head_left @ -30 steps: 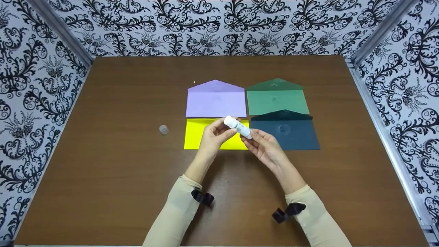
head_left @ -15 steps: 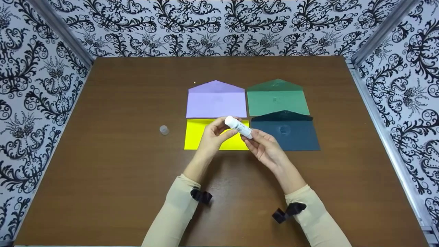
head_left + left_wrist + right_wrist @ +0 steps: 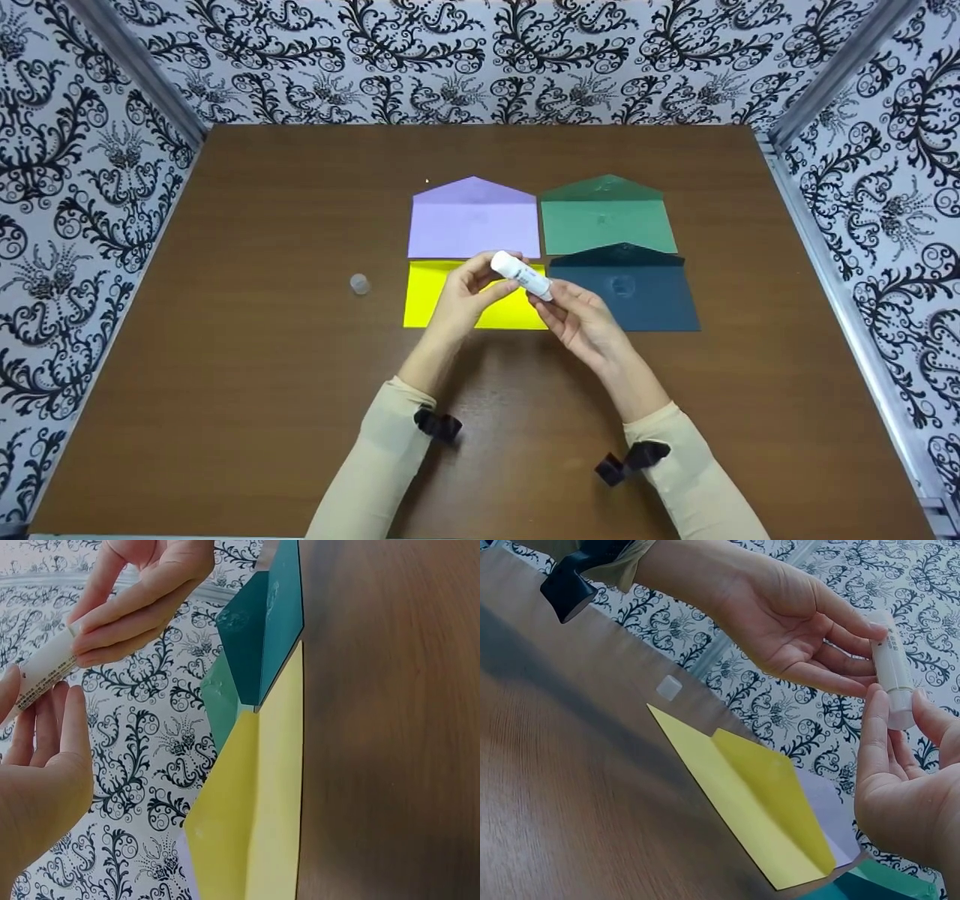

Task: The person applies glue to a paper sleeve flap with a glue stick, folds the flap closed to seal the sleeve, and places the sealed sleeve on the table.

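Note:
A white glue stick [image 3: 523, 275] is held tilted above the yellow envelope [image 3: 431, 300] by both hands. My left hand [image 3: 461, 300] grips its upper-left part, thumb along the near side. With thumb and fingers, my right hand [image 3: 585, 322] pinches the lower-right end. In the right wrist view the glue stick [image 3: 892, 664] has a translucent end between the right fingertips. Printed text runs along the tube [image 3: 46, 671] in the left wrist view. A small translucent cap [image 3: 360, 284] lies on the table to the left. Whether glue shows at the tip cannot be seen.
Behind the hands lie a purple envelope [image 3: 473, 229] and a green envelope [image 3: 606, 225], flaps raised. A dark blue envelope [image 3: 652, 300] lies right of the yellow one. The brown table [image 3: 247, 375] is bordered by patterned walls [image 3: 480, 60].
Both hands keep their hold on the glue stick in almost the same place. The left wrist has shifted slightly to the left.

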`<state>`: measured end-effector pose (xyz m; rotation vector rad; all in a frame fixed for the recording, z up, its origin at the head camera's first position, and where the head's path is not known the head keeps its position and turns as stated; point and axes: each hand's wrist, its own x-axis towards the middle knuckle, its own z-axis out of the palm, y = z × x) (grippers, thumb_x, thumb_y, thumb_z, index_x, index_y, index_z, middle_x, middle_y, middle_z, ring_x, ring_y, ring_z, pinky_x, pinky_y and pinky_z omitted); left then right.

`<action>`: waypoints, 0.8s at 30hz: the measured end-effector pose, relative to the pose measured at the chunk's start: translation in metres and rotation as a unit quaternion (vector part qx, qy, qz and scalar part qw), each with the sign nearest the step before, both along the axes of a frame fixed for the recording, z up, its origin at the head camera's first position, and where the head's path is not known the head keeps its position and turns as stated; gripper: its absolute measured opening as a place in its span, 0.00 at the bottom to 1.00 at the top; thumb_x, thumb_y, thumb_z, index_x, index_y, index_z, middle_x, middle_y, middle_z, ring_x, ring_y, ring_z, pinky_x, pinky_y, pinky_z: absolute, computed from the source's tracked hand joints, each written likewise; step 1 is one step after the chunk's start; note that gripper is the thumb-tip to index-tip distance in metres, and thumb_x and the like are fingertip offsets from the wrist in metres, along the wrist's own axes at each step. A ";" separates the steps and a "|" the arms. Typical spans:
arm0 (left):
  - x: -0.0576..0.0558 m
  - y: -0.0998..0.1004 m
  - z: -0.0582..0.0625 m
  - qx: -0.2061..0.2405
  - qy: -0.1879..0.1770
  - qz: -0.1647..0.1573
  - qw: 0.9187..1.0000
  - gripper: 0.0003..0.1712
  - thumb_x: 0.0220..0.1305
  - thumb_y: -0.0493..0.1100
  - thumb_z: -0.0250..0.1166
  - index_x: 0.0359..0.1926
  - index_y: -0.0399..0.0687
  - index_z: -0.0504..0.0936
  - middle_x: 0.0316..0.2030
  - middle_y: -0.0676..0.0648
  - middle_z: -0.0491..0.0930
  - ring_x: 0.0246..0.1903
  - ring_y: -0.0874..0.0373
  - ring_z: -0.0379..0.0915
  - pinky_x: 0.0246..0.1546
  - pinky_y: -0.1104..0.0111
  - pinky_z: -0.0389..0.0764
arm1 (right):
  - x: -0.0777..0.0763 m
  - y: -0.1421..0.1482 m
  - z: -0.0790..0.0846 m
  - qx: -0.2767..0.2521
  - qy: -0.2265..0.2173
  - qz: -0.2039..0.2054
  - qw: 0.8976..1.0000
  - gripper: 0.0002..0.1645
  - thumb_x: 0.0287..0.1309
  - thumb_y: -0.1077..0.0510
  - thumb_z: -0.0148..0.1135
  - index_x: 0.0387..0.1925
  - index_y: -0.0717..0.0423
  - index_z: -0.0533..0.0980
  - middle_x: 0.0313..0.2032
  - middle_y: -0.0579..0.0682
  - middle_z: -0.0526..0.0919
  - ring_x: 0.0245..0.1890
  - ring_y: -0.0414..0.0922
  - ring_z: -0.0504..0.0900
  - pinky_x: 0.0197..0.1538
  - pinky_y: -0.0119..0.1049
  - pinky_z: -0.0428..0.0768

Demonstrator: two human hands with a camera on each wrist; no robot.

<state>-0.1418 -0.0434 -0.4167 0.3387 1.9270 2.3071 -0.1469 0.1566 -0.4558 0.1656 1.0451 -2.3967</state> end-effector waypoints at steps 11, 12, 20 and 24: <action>-0.003 -0.004 -0.002 0.015 -0.002 -0.005 1.000 0.21 0.60 0.31 0.62 0.55 0.33 0.74 0.51 0.40 0.79 0.50 0.52 0.75 0.58 0.63 0.74 | -0.001 0.000 0.002 -0.005 0.005 -0.008 1.000 0.12 0.63 0.63 0.56 0.46 0.63 0.75 0.45 0.56 0.80 0.42 0.45 0.83 0.48 0.31 0.81; -0.003 -0.004 -0.001 0.013 -0.004 -0.003 1.000 0.21 0.60 0.31 0.62 0.55 0.33 0.74 0.51 0.41 0.79 0.50 0.52 0.75 0.58 0.64 0.74 | -0.001 0.000 0.002 -0.003 0.005 -0.009 1.000 0.12 0.62 0.62 0.57 0.47 0.63 0.74 0.45 0.56 0.79 0.42 0.45 0.83 0.48 0.31 0.81; -0.006 -0.010 -0.004 0.004 -0.018 0.017 1.000 0.21 0.60 0.31 0.62 0.55 0.32 0.74 0.51 0.41 0.79 0.49 0.54 0.76 0.56 0.64 0.76 | -0.004 0.002 0.003 0.007 0.004 -0.009 1.000 0.17 0.58 0.61 0.62 0.49 0.62 0.74 0.47 0.56 0.78 0.43 0.45 0.83 0.49 0.31 0.80; -0.013 -0.014 -0.019 0.021 -0.014 0.026 0.999 0.21 0.60 0.29 0.62 0.55 0.32 0.74 0.48 0.43 0.80 0.48 0.53 0.77 0.55 0.64 0.77 | -0.005 0.002 0.005 0.009 0.003 -0.012 1.000 0.17 0.57 0.61 0.63 0.49 0.61 0.75 0.48 0.56 0.79 0.43 0.45 0.83 0.49 0.31 0.80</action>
